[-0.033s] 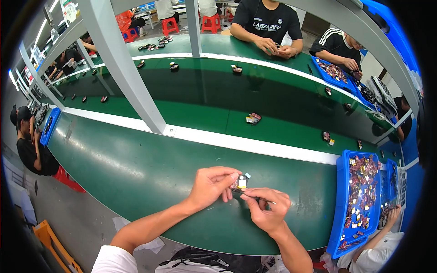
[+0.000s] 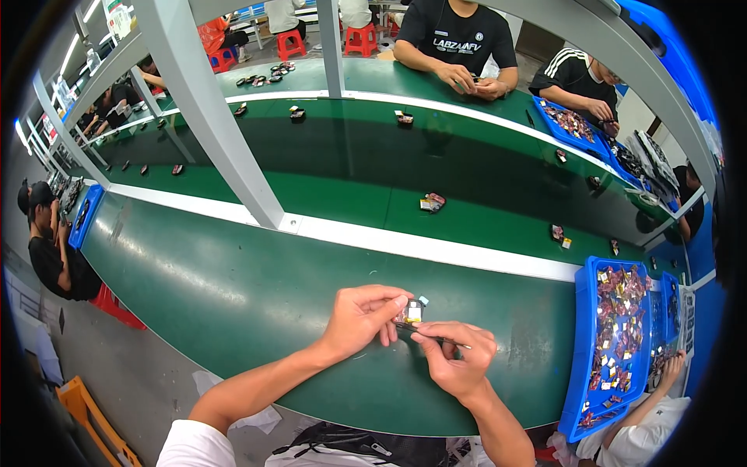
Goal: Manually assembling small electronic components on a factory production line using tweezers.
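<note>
Left hand: the left hand (image 2: 359,317) was curled, its fingertips pinched on a small part (image 2: 412,312) – held just above the green surface (image 2: 233,303).
Right hand: the right hand (image 2: 457,359) sat just right of and below the left, fingers closed on a thin metal tool (image 2: 436,336) whose tip met the underside of the part.
Small part: a little dark block with a pale yellow face and a light tab at its top, between the two hands – touching the left fingertips; finer detail was too small to tell.
Surface: it spread under both hands, glossy green, with a white strip (image 2: 436,247) running across beyond the hands.
Blue tray: to the right of the right hand, well apart from it, stood a blue tray (image 2: 582,335) heaped with small mixed pieces.
Belt: past the white strip ran a darker green belt (image 2: 350,156); a small bundle of parts (image 2: 430,202) lay on it straight ahead of the hands, and more bits lay scattered farther off.
Post: a grey slanted post (image 2: 218,117) rose ahead and left of the left hand.
Others: a person in a black shirt (image 2: 459,39) sat across the belt with their own hands together; another person (image 2: 47,249) stood far to the left; a third person's hand (image 2: 671,366) reached by the tray at right.
</note>
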A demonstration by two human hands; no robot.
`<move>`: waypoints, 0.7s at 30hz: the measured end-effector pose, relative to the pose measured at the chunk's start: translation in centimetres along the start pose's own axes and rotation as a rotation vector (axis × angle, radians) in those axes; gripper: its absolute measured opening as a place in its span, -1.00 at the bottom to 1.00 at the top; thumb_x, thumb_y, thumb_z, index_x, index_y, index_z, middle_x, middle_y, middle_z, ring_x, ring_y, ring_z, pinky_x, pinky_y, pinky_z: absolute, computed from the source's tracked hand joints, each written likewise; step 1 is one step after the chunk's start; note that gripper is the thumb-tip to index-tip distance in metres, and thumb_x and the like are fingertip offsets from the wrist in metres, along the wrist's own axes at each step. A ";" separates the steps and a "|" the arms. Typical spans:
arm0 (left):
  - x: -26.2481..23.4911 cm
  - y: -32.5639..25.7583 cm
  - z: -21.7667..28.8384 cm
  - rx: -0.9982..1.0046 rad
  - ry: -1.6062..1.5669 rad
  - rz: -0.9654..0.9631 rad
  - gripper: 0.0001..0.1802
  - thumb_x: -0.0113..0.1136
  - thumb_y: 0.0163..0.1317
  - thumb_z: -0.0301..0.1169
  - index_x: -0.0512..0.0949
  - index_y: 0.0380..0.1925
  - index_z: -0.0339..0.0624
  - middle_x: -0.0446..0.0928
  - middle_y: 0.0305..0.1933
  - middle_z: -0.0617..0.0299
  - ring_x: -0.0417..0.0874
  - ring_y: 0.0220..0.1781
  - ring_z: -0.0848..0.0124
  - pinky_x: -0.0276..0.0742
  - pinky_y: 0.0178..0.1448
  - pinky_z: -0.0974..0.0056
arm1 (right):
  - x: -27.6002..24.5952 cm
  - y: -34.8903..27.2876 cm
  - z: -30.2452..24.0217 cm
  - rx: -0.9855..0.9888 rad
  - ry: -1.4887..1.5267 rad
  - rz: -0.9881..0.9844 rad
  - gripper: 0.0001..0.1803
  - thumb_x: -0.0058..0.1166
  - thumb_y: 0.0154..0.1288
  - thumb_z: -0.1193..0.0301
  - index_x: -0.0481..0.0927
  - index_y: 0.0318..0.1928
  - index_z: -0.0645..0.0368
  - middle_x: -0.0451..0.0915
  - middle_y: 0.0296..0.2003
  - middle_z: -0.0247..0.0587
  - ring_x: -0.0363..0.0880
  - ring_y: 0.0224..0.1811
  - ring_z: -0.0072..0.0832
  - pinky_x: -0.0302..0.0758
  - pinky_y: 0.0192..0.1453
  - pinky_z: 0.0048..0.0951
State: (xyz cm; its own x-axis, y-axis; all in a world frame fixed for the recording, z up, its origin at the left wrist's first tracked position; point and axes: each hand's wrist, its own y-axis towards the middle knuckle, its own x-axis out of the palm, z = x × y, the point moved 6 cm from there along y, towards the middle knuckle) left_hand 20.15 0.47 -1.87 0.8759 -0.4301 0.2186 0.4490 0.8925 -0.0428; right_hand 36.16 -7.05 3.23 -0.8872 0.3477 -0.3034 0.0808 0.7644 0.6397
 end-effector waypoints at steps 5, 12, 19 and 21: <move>0.1 0.1 0.1 -0.013 0.005 -0.028 -0.72 0.15 0.49 -0.46 0.63 0.01 -0.49 0.67 -0.37 0.05 0.68 -0.53 0.43 0.62 -0.53 0.41 | -0.1 0.3 -0.4 0.003 -0.016 -0.017 -0.83 0.46 0.02 0.62 0.73 -0.38 0.12 0.80 -0.39 -0.33 0.32 -0.77 -0.66 0.22 -0.62 -0.58; 1.1 0.1 0.4 -0.081 0.079 -0.059 -0.71 0.25 0.39 -0.54 0.62 0.05 -0.48 0.69 -0.43 0.15 0.64 -0.55 0.54 0.54 -0.55 0.45 | -0.4 0.0 -0.3 -0.066 -0.081 -0.059 -0.82 0.41 0.04 0.63 0.75 -0.36 0.08 0.80 -0.39 -0.35 0.55 -0.67 -0.63 0.22 -0.60 -0.58; 1.2 0.1 -0.2 -0.064 0.144 0.024 -0.72 0.28 0.35 -0.56 0.63 0.03 -0.45 0.68 -0.47 0.17 0.60 -0.57 0.57 0.49 -0.55 0.47 | -0.2 -0.4 -0.6 -0.209 -0.184 -0.047 -0.81 0.44 0.02 0.61 0.73 -0.38 0.06 0.80 -0.40 -0.35 0.57 -0.66 -0.65 0.17 -0.60 -0.59; 1.4 0.2 -0.2 -0.071 0.137 0.029 -0.73 0.29 0.34 -0.55 0.63 0.00 -0.45 0.68 -0.46 0.17 0.59 -0.58 0.58 0.47 -0.57 0.46 | -0.4 -0.5 -0.6 -0.212 -0.192 -0.053 -0.81 0.43 0.02 0.61 0.73 -0.37 0.05 0.80 -0.40 -0.35 0.56 -0.66 -0.64 0.17 -0.60 -0.59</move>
State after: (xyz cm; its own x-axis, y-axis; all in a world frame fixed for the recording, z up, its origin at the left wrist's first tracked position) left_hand 21.50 0.07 -1.78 0.9024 -0.4232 0.0812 0.4303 0.8950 -0.1172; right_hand 36.18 -7.85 3.47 -0.7840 0.4221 -0.4552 -0.0776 0.6608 0.7465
